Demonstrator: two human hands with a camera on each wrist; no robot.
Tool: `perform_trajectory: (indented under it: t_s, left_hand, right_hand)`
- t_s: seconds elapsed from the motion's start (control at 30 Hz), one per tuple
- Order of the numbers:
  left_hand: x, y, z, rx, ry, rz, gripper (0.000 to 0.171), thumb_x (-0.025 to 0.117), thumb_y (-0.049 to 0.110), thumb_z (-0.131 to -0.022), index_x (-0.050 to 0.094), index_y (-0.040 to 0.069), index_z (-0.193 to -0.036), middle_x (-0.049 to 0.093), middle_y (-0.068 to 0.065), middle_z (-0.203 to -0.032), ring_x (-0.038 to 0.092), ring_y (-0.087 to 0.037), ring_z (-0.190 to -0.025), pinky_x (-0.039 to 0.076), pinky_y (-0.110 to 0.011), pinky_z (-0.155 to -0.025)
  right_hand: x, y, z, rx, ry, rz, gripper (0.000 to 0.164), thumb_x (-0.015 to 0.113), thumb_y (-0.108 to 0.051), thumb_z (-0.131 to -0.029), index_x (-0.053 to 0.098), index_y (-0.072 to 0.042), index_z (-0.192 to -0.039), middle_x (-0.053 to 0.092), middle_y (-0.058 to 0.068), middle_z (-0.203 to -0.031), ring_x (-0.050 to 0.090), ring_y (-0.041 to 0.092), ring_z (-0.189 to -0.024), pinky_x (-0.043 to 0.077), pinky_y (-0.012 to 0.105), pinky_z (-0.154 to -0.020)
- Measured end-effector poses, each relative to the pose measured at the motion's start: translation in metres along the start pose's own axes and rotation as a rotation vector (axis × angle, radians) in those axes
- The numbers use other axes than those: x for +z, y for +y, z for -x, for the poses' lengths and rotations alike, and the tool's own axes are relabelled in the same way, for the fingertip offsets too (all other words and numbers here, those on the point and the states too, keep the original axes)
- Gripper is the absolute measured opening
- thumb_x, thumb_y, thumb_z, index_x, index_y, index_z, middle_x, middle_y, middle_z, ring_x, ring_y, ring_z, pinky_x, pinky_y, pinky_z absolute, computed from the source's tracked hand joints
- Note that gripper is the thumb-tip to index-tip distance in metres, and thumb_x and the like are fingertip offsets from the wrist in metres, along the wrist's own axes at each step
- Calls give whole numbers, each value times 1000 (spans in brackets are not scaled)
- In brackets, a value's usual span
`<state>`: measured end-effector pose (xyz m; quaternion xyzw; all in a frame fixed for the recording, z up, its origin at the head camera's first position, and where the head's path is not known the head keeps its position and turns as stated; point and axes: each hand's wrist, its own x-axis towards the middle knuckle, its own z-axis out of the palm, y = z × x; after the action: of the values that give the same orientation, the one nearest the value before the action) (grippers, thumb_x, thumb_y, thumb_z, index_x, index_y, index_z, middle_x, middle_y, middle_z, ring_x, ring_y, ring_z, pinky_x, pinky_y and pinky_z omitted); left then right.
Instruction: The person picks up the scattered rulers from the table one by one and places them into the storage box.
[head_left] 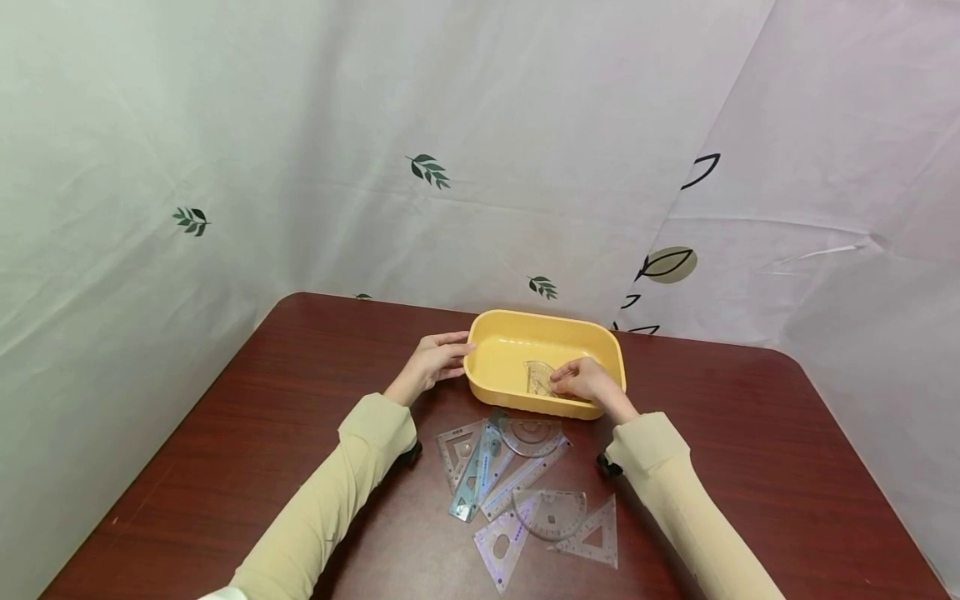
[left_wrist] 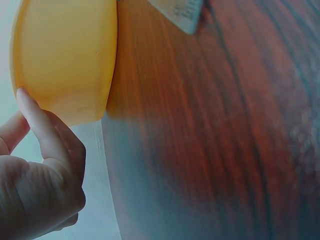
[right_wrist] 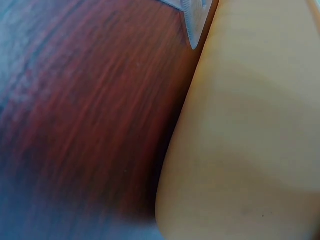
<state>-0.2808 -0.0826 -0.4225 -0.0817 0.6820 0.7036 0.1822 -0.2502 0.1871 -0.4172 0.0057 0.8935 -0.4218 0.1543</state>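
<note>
A yellow plastic bin (head_left: 550, 406) stands near the back of the table. At its left end my left hand (head_left: 435, 360) holds the rim, one finger over the edge and others outside. In the left wrist view, a fingertip of the left hand (left_wrist: 47, 170) lies at the rim of the bin (left_wrist: 65, 55). My right hand (head_left: 588, 382) reaches in over the near right side and pinches a clear protractor (head_left: 538, 377) low inside the bin. The right wrist view shows the bin's outer wall (right_wrist: 240, 125), with the right hand out of frame.
In front of the bin lie clear plastic drawing pieces: a protractor (head_left: 551, 514), another protractor (head_left: 531, 437), set squares (head_left: 600, 537), a purplish set square (head_left: 501, 546), a bluish ruler (head_left: 465, 496) and other rulers, partly overlapping. A white leaf-patterned curtain (head_left: 480, 233) hangs behind the dark red table (head_left: 337, 350).
</note>
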Motion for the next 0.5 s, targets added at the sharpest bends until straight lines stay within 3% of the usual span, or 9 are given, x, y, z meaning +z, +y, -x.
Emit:
perform_trajectory:
  t_s: [0.13, 0.5]
  left_hand:
    - [0, 0, 0, -1, 3, -5, 48, 70, 17, -89, 57, 12, -134, 70, -6, -98, 66, -7, -66, 58, -18, -59]
    - [1, 1, 1, -6, 6, 5, 47, 69, 15, -89, 57, 11, -135, 69, -5, -98, 65, -6, -63, 57, -18, -58]
  right_hand:
    - [-1, 1, 1, -14, 13, 42, 23, 73, -11, -83, 69, 5, -98, 63, 1, -74, 50, 5, -62, 43, 16, -56]
    - [2, 0, 2, -11, 29, 3, 23, 72, -8, -83, 67, 8, -99, 60, -1, -69, 51, 5, -59, 44, 16, -54]
